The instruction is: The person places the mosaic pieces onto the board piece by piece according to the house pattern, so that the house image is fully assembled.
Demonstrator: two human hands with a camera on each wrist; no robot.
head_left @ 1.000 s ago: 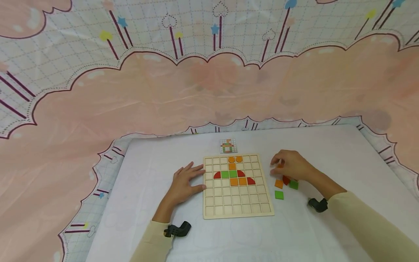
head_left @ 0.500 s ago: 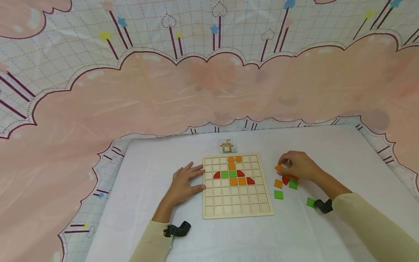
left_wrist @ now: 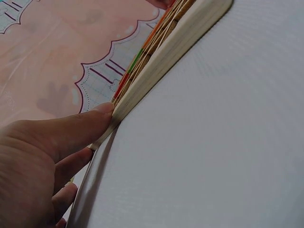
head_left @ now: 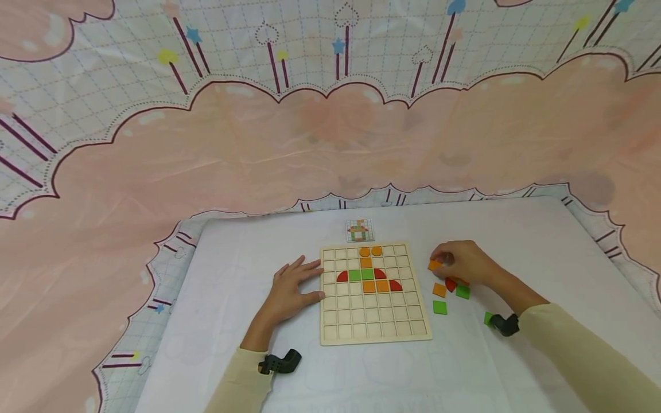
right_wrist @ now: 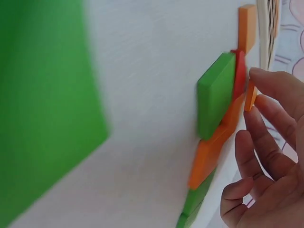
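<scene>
A wooden grid board lies on the table, with orange circles, orange and green squares and red quarter-round pieces in its upper half. My left hand touches the board's left edge, its fingers spread and fairly straight. In the left wrist view the thumb meets the board's side. To the right of the board, my right hand pinches an orange square tile. The right wrist view shows this tile between thumb and fingertips. Beneath the hand lie loose tiles, including a green one and a red one, partly covered.
A small printed pattern card lies beyond the board. Beside the board's right edge are an orange tile and a green tile. Another green tile sits partly behind the black wrist camera. A patterned curtain hangs behind the table.
My right hand shifted right, then slightly back left with the orange tile pinched. The green tile near the right wrist came into view. My left hand and the board stayed in place.
</scene>
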